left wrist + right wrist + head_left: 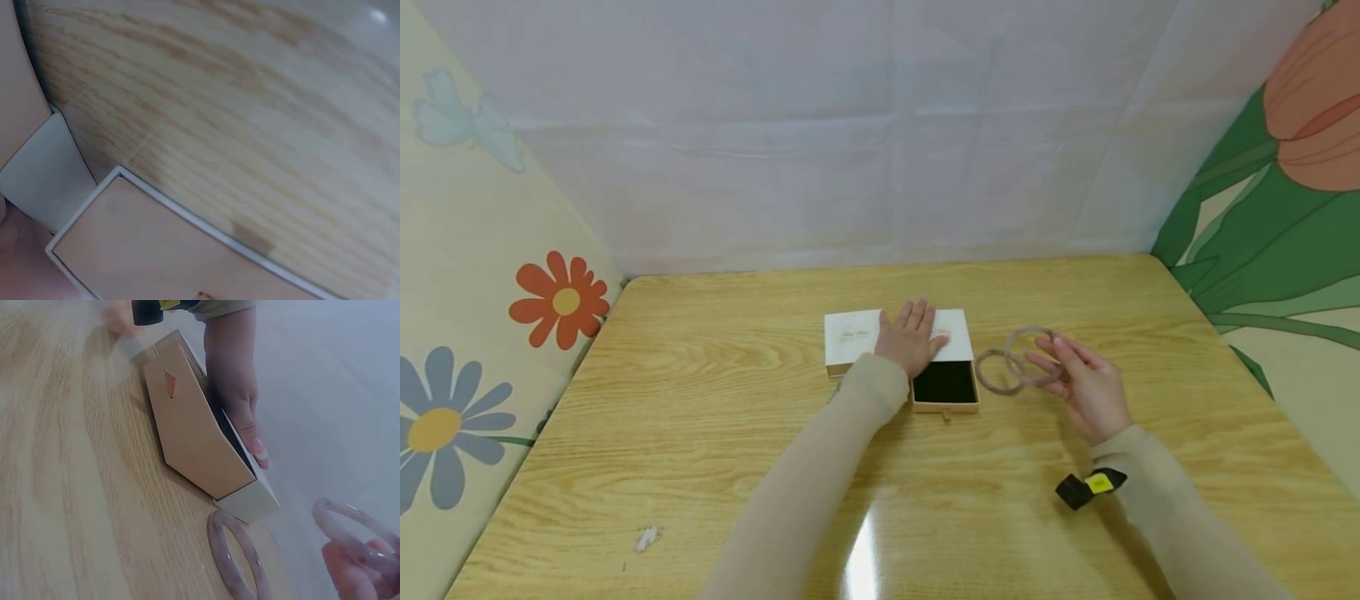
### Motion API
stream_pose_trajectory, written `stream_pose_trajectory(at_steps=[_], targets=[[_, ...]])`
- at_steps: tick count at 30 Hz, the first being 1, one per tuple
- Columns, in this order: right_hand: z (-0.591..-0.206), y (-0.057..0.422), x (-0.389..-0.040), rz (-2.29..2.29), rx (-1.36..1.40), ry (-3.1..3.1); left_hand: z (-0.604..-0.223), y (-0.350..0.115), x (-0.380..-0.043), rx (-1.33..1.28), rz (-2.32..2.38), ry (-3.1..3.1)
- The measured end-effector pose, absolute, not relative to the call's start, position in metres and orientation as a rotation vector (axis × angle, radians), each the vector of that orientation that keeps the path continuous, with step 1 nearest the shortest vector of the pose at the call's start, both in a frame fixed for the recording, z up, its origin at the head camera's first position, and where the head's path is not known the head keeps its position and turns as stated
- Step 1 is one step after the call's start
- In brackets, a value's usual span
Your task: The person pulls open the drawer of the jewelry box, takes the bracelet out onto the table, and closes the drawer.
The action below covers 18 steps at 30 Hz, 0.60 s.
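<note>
My left hand (908, 340) lies flat with straight fingers across the tops of two white boxes. Under it on the right, a white drawer box (953, 332) has its drawer (946, 407) pulled out, showing a dark lining. The left white box (850, 337) is partly hidden by that hand. Between thumb and fingers, my right hand (1092, 392) pinches a pale mauve bangle (340, 532), raised to the right of the drawer. A second bangle (220, 553) lies on the table beside the drawer box. The drawer's tan front bears a small pull tab (170, 382).
The wooden table (715, 350) meets a white cloth backdrop (775, 167). Flower-patterned panels stand at both sides. A small whitish patch (646, 538) marks the table at the near left. A black strap with a yellow label (1099, 482) hangs at the right sleeve.
</note>
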State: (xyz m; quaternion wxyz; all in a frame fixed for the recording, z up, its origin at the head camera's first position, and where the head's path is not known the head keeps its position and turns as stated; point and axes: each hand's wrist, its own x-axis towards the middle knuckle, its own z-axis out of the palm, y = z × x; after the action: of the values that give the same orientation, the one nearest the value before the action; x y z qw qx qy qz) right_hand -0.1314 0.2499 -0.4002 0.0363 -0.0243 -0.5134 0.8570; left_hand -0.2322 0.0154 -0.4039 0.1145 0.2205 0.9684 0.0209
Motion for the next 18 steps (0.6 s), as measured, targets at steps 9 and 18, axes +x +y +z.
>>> stream_pose_trajectory(at_steps=[9,18], targets=[[-0.4014,0.2535,-0.1354,2.655,-0.169,-1.517,-0.4092,0.0172,-0.2366,0.631,0.022,2.838],[-0.4046,0.2588,-0.1381,2.656,-0.218,-1.483,-0.4119,0.0180,-0.2383,0.632,0.028,2.837]])
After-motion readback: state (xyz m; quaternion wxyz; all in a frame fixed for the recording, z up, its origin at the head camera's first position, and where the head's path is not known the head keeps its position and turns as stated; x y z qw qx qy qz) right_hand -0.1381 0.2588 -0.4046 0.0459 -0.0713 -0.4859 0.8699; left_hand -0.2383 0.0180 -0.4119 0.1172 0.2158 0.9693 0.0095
